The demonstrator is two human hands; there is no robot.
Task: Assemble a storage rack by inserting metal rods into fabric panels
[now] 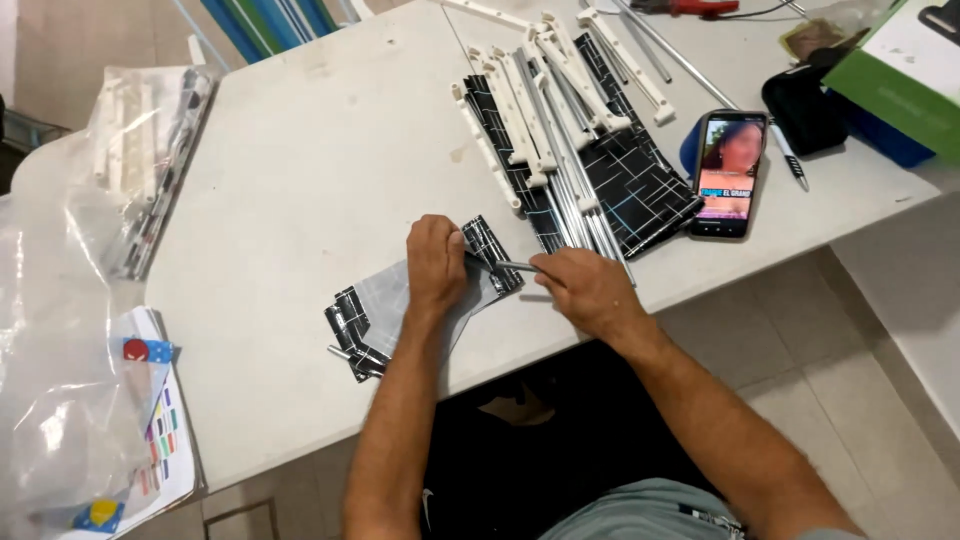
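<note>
My left hand presses down on a folded piece of black patterned fabric with a grey inner side lying near the table's front edge. My right hand grips a thin metal rod, whose tip goes into the fabric's edge beside my left fingers. Another rod end sticks out at the fabric's lower left corner.
A stack of black patterned fabric, white plastic rails and metal rods lies behind my hands. A lit phone sits to its right, then a black pouch and a green box. Plastic bags hang at the left of the white table.
</note>
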